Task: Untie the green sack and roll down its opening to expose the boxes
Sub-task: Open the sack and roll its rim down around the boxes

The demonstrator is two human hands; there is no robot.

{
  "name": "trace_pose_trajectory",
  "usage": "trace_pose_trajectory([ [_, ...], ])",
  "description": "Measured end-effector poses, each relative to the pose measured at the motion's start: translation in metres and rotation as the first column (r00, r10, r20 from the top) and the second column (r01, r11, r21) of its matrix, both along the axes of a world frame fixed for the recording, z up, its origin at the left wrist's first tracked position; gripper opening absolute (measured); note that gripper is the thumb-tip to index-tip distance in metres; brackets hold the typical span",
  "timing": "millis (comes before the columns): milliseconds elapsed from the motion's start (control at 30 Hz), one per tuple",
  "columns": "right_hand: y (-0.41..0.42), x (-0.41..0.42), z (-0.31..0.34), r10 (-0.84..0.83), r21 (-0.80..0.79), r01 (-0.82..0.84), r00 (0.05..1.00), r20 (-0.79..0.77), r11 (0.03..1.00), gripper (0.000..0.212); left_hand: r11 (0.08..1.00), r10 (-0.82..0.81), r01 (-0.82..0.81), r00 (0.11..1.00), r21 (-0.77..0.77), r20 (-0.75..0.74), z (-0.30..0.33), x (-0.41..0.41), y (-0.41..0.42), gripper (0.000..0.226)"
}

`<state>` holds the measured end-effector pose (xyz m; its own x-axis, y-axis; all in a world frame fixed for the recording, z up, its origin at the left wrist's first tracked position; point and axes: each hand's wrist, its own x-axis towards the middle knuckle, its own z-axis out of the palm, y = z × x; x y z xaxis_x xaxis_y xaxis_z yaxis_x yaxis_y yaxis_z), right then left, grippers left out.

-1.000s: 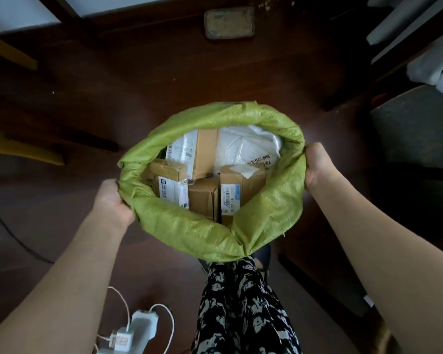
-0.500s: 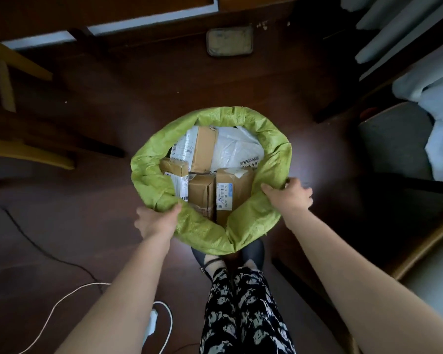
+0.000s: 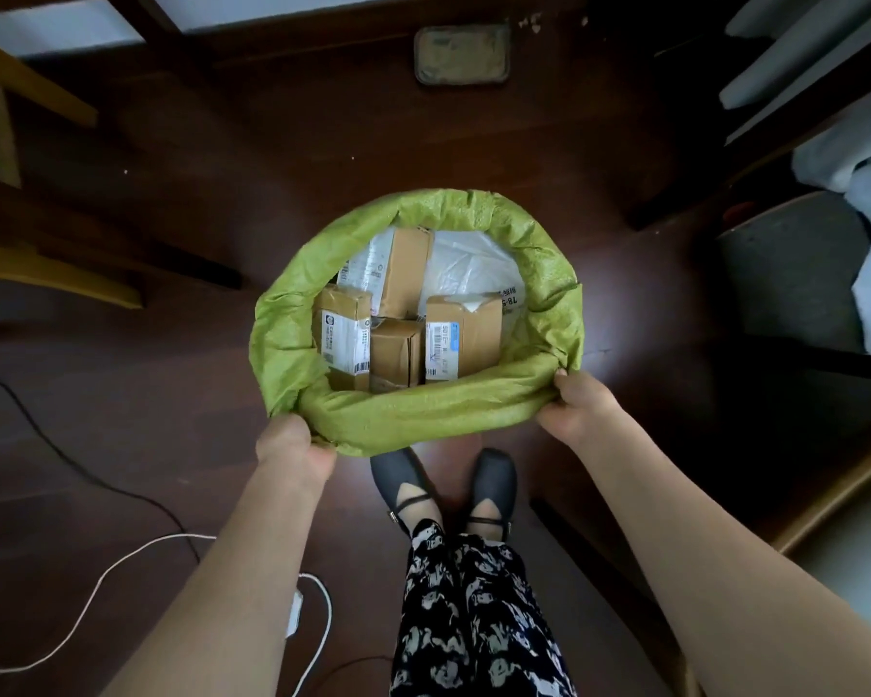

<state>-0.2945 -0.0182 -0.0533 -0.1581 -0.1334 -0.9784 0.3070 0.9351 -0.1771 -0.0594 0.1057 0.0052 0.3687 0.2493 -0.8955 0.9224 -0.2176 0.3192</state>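
The green sack point(image 3: 423, 420) stands open on the dark wooden floor, its mouth rolled into a thick collar. Inside stand several brown cardboard boxes point(image 3: 461, 334) with white shipping labels, and a white plastic parcel point(image 3: 473, 264) lies behind them. My left hand point(image 3: 292, 445) grips the rolled rim at the near left corner. At the near right corner my right hand point(image 3: 582, 404) pinches the rim. Between the two hands the near edge of the roll is pulled flat and low.
My black shoes point(image 3: 443, 485) and patterned skirt point(image 3: 468, 611) are just behind the sack. A white cable with charger point(image 3: 298, 603) and a black cable point(image 3: 61, 450) lie on the floor at left. Yellow wooden chair legs point(image 3: 46, 274) stand left; a grey seat point(image 3: 795, 274) is right.
Both hands shifted from the sack's sides to its near rim and pushed it down. The near fold is lower and the boxes show more.
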Motion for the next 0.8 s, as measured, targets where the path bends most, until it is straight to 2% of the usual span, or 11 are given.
trace_pose_trajectory([
  [67,-0.001,0.007,-0.002,0.002,-0.027,-0.001,1.0,0.026,1.0,0.04,0.999,0.029,-0.029,1.0,-0.029,0.006,-0.006,0.004,0.004,0.041],
  [133,-0.003,0.017,-0.001,0.009,-0.052,-0.006,0.999,0.047,0.999,0.041,0.989,0.034,-0.039,0.999,-0.142,-0.038,-0.01,0.001,0.005,0.042],
  [267,-0.002,0.025,-0.006,0.012,-0.048,-0.01,0.999,0.038,0.999,0.046,0.959,-0.03,-0.004,0.993,-0.283,-0.118,-0.01,-0.01,0.001,0.044],
  [333,0.001,0.022,-0.009,0.028,-0.045,-0.026,0.999,0.04,0.999,0.049,0.958,-0.065,0.038,0.994,-0.284,-0.087,-0.016,-0.008,0.001,0.042],
  [400,0.003,0.018,-0.011,0.058,-0.066,-0.06,0.997,-0.041,0.996,0.042,0.955,-0.156,0.148,0.988,-0.258,-0.013,-0.024,-0.007,0.003,0.04],
  [467,0.007,0.013,-0.009,0.122,-0.08,-0.139,0.975,-0.186,0.987,0.038,0.94,-0.326,0.334,0.939,-0.066,0.11,-0.034,-0.006,0.008,0.039],
  [500,0.01,0.01,-0.009,0.165,-0.096,-0.199,0.946,-0.278,0.975,0.042,0.893,-0.449,0.432,0.874,0.124,0.186,-0.036,-0.007,0.012,0.042],
  [567,0.012,0.008,-0.008,0.216,-0.148,-0.313,0.862,-0.458,0.938,0.044,0.709,-0.691,0.548,0.663,0.444,0.287,-0.036,-0.007,0.018,0.046],
  [667,0.013,0.008,0.006,0.272,-0.188,-0.467,0.748,-0.606,0.864,0.044,0.541,-0.841,0.636,0.402,0.55,0.363,-0.026,-0.006,0.016,0.041],
  [800,0.008,0.014,0.031,0.335,-0.221,-0.678,0.587,-0.737,0.702,0.048,0.456,-0.877,0.6,0.179,0.658,0.445,-0.007,-0.008,0.003,0.06],
])
